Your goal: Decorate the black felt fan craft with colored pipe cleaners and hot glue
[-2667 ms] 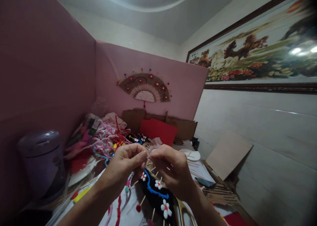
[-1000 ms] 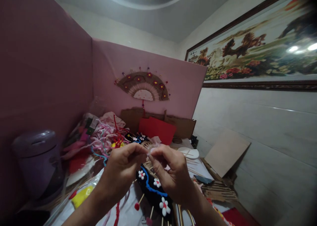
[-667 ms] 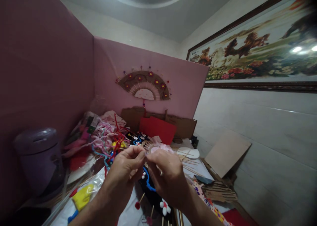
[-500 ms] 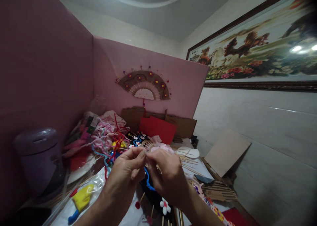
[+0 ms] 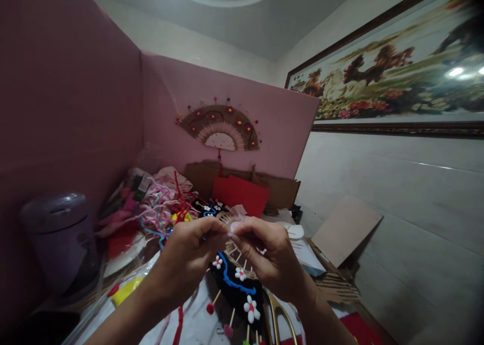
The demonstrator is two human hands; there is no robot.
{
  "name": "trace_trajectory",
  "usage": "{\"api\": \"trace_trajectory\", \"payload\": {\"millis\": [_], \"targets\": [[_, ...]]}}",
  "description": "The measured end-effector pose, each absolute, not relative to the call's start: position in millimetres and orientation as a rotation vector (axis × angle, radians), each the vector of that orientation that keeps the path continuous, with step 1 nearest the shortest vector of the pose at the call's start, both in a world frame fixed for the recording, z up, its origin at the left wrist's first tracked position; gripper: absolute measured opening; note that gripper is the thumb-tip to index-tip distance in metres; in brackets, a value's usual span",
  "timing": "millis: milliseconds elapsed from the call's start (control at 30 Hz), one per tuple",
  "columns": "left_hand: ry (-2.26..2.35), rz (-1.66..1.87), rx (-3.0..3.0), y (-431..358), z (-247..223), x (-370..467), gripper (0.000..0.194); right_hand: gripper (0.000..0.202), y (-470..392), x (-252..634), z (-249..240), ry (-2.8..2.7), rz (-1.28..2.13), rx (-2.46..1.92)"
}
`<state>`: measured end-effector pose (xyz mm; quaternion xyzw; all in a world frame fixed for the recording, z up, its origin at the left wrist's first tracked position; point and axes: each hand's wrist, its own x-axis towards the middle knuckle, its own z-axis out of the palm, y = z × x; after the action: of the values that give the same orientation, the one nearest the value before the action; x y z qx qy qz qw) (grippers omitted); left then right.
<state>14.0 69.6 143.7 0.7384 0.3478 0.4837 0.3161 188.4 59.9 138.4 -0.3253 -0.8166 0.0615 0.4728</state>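
Note:
My left hand [image 5: 198, 247] and my right hand [image 5: 264, 249] meet fingertip to fingertip at the middle of the view. Both are pinched, and between the tips is a tiny pale bit too small to name. Below them lies a black fan piece [image 5: 234, 292] with a blue wavy strip [image 5: 230, 279], sticks along its edge and white flowers with red centres, such as this flower [image 5: 251, 308]. Gold-handled scissors [image 5: 280, 317] rest beside it, partly under my right forearm.
A finished brown fan [image 5: 223, 128] hangs on the pink board [image 5: 280, 118]. Tangled yarn [image 5: 162, 199] and a lidded purple container [image 5: 60, 249] are at the left. Red card [image 5: 242, 196], a beige card [image 5: 347, 231] and corrugated cardboard [image 5: 336, 287] lie behind and right.
My hands have spread slightly, with their fingertips still together, and turned more sideways. More of the black fan piece and the scissors now shows between and below them.

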Motion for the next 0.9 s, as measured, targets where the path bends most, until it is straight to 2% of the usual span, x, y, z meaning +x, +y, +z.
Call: {"api": "trace_trajectory", "payload": {"millis": [167, 367, 533, 633, 700, 800, 900], "targets": [[0.772, 1.065, 1.662, 69, 147, 11, 0.021, 0.004, 61, 190, 139, -1.907, 0.295, -0.754], [0.665, 1.133, 1.463, 74, 145, 14, 0.021, 0.011, 68, 186, 136, -1.834, 0.353, -0.753], [0.793, 1.356, 1.432, 78, 141, 18, 0.02, 0.012, 66, 175, 128, -1.977, -0.089, -0.838], [0.943, 1.478, 1.732, 81, 137, 19, 0.015, 0.016, 60, 171, 127, -2.16, -0.443, -0.927], [1.006, 1.461, 1.983, 82, 136, 18, 0.012, 0.019, 57, 172, 130, -2.217, -0.565, -0.921], [0.923, 1.249, 2.161, 82, 136, 16, 0.016, 0.018, 58, 178, 134, -2.17, -0.464, -0.837], [0.698, 1.027, 1.999, 80, 138, 13, 0.02, 0.009, 64, 184, 135, -1.957, -0.081, -0.779]]}}
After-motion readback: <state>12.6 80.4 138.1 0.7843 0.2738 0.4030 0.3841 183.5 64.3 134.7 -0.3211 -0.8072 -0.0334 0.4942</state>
